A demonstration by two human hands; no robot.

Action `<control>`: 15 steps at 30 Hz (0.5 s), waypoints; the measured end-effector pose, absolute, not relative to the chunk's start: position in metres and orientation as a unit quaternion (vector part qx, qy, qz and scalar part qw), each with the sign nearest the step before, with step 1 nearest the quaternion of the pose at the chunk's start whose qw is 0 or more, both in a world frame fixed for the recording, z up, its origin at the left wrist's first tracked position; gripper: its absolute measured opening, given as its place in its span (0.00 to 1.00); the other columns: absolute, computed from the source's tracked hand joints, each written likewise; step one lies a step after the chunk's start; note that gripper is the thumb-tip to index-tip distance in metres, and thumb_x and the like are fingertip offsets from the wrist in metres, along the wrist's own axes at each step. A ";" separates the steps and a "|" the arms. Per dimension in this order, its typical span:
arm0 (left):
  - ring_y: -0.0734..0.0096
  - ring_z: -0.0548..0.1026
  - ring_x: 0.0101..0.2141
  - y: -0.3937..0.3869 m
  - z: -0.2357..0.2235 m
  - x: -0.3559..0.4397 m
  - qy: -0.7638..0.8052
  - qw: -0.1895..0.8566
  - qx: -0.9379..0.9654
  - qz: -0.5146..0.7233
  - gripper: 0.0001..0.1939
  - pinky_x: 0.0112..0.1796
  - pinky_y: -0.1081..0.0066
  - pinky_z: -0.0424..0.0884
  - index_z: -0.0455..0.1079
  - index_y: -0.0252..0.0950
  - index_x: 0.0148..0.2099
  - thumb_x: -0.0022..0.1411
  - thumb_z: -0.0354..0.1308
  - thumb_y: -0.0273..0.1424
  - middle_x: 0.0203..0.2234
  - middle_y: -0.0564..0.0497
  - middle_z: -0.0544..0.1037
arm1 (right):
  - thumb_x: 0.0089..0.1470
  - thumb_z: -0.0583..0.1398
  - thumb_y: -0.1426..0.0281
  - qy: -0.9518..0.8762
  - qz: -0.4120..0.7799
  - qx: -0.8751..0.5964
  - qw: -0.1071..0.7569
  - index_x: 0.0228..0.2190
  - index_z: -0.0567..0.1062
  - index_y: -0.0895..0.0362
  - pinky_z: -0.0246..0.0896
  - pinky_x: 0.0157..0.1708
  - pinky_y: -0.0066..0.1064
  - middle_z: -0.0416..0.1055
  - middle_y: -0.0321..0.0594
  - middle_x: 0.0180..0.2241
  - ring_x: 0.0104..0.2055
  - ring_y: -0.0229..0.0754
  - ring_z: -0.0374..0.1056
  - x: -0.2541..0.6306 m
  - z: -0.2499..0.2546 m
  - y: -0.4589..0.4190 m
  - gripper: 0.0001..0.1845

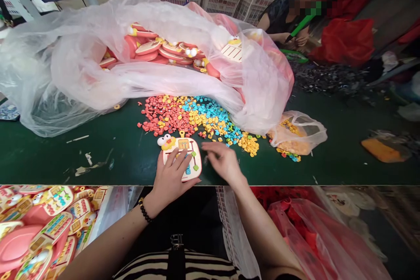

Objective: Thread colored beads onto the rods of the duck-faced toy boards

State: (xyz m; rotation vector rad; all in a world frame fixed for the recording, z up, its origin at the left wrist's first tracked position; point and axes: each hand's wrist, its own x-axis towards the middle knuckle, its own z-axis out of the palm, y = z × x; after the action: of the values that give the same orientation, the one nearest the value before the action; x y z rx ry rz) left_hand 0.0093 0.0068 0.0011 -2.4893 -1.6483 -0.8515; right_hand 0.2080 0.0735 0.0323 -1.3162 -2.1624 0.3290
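Note:
A white toy board [198,157] with a duck-like head and coloured pieces on its face lies on the table near the front edge. My left hand [173,173] rests on its lower left part, fingers spread over the face and thumb stretched along the lower edge. Just right of the board is my right hand [225,162], its fingers pointing left and apart, with nothing visible between them. Behind both hands spreads a loose pile of small red pieces [160,116], blue pieces [213,109] and yellow pieces [249,143].
A large translucent bag [98,78] full of similar toys lies across the green table [108,157]. Right of the pile sits a small bag [295,135] of yellow pieces. Toys [49,223] are heaped below left. A co-worker [278,17] sits across, near black pieces [328,78].

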 end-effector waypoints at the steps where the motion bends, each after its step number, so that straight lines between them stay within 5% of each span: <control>1: 0.49 0.67 0.56 0.007 0.001 0.009 -0.531 0.019 -0.801 -0.276 0.28 0.58 0.46 0.52 0.69 0.38 0.55 0.57 0.60 0.48 0.53 0.44 0.73 | 0.55 0.54 0.75 -0.783 0.087 -0.536 0.305 0.37 0.79 0.53 0.67 0.45 0.38 0.79 0.40 0.39 0.43 0.44 0.73 0.219 0.036 0.077 0.15; 9: 0.49 0.67 0.56 0.007 0.001 0.011 -0.532 0.007 -0.796 -0.290 0.28 0.59 0.48 0.48 0.69 0.38 0.55 0.59 0.57 0.49 0.54 0.44 0.73 | 0.54 0.60 0.72 -0.708 -0.076 -0.692 0.119 0.38 0.77 0.60 0.64 0.40 0.40 0.77 0.51 0.36 0.40 0.53 0.70 0.238 0.033 0.101 0.10; 15: 0.50 0.67 0.56 0.007 0.001 0.011 -0.533 -0.002 -0.793 -0.296 0.28 0.61 0.48 0.44 0.68 0.37 0.56 0.60 0.56 0.50 0.55 0.46 0.72 | 0.54 0.57 0.76 -0.708 -0.062 -0.685 0.157 0.36 0.77 0.59 0.64 0.38 0.40 0.77 0.49 0.32 0.37 0.51 0.70 0.236 0.029 0.104 0.09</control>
State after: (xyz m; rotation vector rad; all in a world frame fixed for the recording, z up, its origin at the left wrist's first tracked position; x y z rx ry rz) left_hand 0.0109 0.0071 0.0010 -2.4952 -1.6760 -0.9303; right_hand 0.2360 0.1037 0.0292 -1.9613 -2.0275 -0.1774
